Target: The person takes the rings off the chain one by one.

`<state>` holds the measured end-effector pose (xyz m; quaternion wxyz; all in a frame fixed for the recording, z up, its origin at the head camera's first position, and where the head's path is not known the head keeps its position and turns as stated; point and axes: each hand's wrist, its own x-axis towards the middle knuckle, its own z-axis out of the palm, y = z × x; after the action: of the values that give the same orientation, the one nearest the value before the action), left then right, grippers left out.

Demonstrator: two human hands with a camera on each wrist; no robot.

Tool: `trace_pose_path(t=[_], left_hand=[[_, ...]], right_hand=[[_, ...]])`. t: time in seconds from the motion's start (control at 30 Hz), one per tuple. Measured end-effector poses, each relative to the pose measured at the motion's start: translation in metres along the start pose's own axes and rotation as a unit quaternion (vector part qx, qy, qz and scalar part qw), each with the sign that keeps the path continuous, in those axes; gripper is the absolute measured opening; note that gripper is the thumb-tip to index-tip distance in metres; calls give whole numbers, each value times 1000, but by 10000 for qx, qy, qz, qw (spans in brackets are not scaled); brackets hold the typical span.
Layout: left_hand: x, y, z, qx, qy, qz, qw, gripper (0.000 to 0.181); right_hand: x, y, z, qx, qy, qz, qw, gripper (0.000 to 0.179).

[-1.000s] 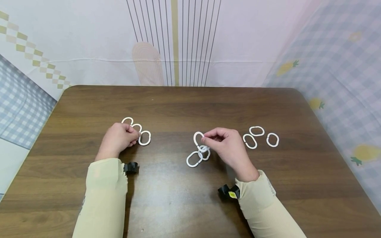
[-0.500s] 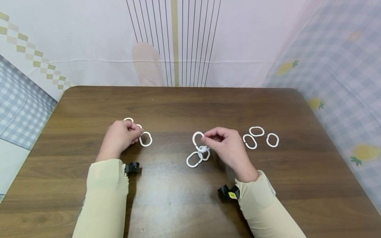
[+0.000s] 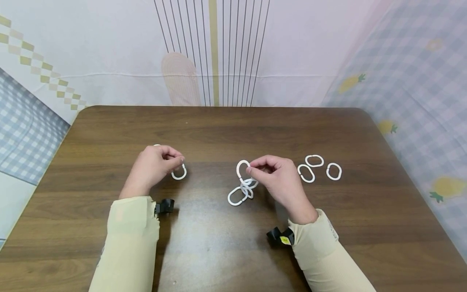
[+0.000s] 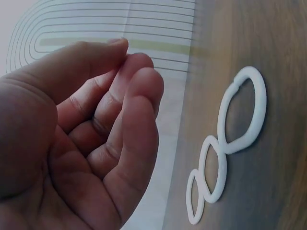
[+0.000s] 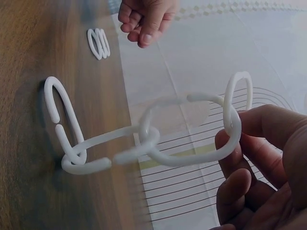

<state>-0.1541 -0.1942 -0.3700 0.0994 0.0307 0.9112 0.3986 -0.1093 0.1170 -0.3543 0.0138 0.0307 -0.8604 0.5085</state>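
Note:
White oval plastic chain links lie on the brown table. My right hand (image 3: 282, 180) pinches the end link (image 5: 247, 79) of a short chain (image 5: 196, 160) made of several joined links. The raised part of that chain slants down to a link (image 5: 72, 105) at the table. At the left, my left hand (image 3: 155, 166) hovers with its fingers loosely curled and thumb tip near the fingertips, nothing between them. Beyond it in the left wrist view, three loose links (image 4: 260, 103) form a row; in the head view the hand hides most of them.
Three more loose links (image 3: 314, 177) lie on the table (image 3: 233, 129) to the right of my right hand. A pale patterned cloth (image 3: 292, 48) hangs behind the table's far edge. Small black cameras (image 3: 168, 205) are worn at both wrists.
My left hand has moved right over the row of loose links and covers more of them. The right hand stays nearly in place, while the hanging links of its chain have shifted slightly.

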Motion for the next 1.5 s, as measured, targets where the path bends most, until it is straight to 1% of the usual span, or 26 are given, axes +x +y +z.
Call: trace_pose_path(t=[0.23, 0.33, 0.43, 0.57, 0.7, 0.73, 0.9, 1.0, 1.17, 1.3, 1.5], left_hand=[[3, 5, 11, -135, -103, 334, 9993, 14], [3, 9, 16, -289, -194, 442, 9984, 12], [3, 13, 21, -434, -304, 623, 9967, 12], [3, 20, 28, -748, -484, 839, 9925, 14], [1, 29, 35, -1036, -633, 975, 9878, 17], [0, 32, 37, -1107, -672, 994, 9866, 18], [-3, 43, 47, -1314, -815, 1288, 9795, 18], [-5, 48, 52, -1384, -909, 1427, 9758, 17], [-6, 53, 60, -1372, -1011, 1555, 9730, 16], [-6, 57, 65, -1271, -958, 1705, 9724, 14], [-6, 59, 69, -1247, -884, 1958, 9686, 11]], right_hand=[[0, -2, 0, 60, 65, -12, 10000, 7], [-1, -2, 1, 131, 97, -48, 9999, 7], [-1, -3, 1, 232, 93, -98, 9996, 8], [-3, -4, 1, 263, 153, -187, 9994, 8], [-4, -6, 1, 232, 236, -301, 9990, 8], [-5, -6, 1, 265, 231, -311, 9989, 8], [-7, -10, 1, 513, 150, -304, 9981, 9], [-8, -12, 1, 535, 148, -375, 9978, 10], [-10, -15, 2, 511, 223, -428, 9975, 9], [-11, -17, 2, 547, 255, -417, 9973, 8], [-15, -22, 2, 702, 161, -505, 9961, 8]])
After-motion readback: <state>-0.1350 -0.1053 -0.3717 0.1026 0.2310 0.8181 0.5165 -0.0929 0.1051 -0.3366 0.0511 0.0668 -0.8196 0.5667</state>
